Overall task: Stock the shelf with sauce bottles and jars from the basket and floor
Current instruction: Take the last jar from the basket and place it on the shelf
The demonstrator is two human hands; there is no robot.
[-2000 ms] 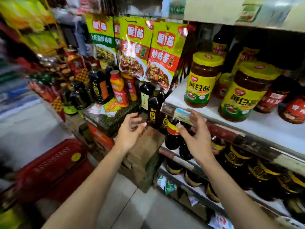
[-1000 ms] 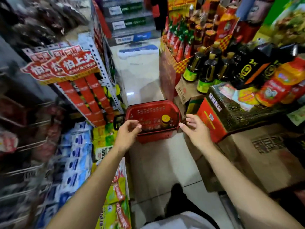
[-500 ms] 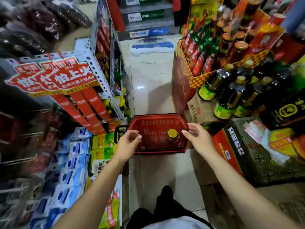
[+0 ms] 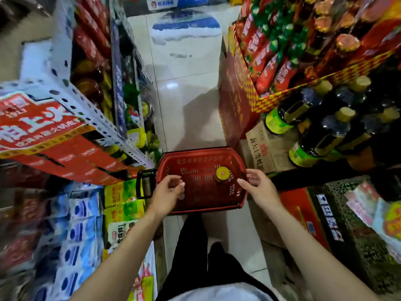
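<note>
**One jar in the basket, both hands empty above it**

We're looking straight down a narrow aisle, with pale tiled floor [image 4: 186,105] running up the middle. On the left is a tall white perforated shelving rack [image 4: 86,109] hung with red banner signs [image 4: 36,124], and blue packets [image 4: 73,231] are stacked low beneath it. On the right, a red-and-yellow checkered display box [image 4: 236,101] is packed with red bottles. Beside it, dark sauce bottles [image 4: 303,118] with green labels stand on a cardboard carton [image 4: 262,148].

Down on the floor between the two sides sits the red basket [image 4: 195,158], its black handle [image 4: 145,183] folded out to the left. The person's dark trousers [image 4: 191,246] show just behind it.

Now the hands. The left hand [image 4: 168,194] hovers over the basket's near-left corner with its fingers loosely curled, grasping nothing. The right hand [image 4: 259,187] is at the basket's right rim, relaxed and empty, forefinger pointing inward. I cannot tell whether it touches the rim.

And there's the jar [image 4: 222,173], brown with a yellow lid, upright inside the basket toward the right. It stands just beside the right hand's fingertips, apart from them.
</note>
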